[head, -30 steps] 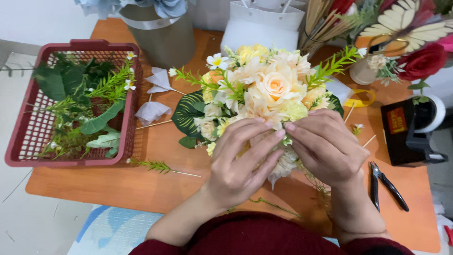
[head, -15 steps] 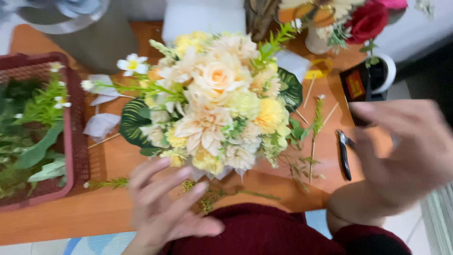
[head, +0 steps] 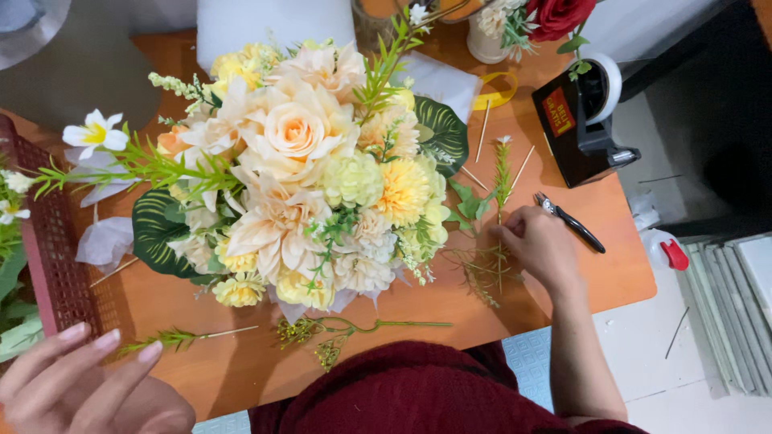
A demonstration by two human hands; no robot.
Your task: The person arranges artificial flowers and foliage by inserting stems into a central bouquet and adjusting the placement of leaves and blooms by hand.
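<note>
Head view looks down on our orange-brown wooden table [head: 402,370], its near edge curving just above our dark red top. We see the big bouquet [head: 305,177] of cream, peach and yellow flowers standing at the middle of it, ringed by broad striped leaves. Our right hand [head: 537,247] rests on the tabletop just right of the bouquet, fingers curled loosely over a thin green sprig [head: 500,189] that lies there; whether they actually pinch it we cannot tell. Our left hand [head: 76,382] hovers at the near left corner, fingers spread and holding nothing, close to a red mesh basket [head: 50,249] of greenery and a small fern stem [head: 181,337]. Another leafy stem [head: 354,328] lies along the near edge. Black pliers [head: 572,223] lie just beyond our right hand, and a black tape dispenser [head: 583,120] stands farther back. Right of the table we see pale floor [head: 683,337] and a grey ribbed mat [head: 736,313]
</note>
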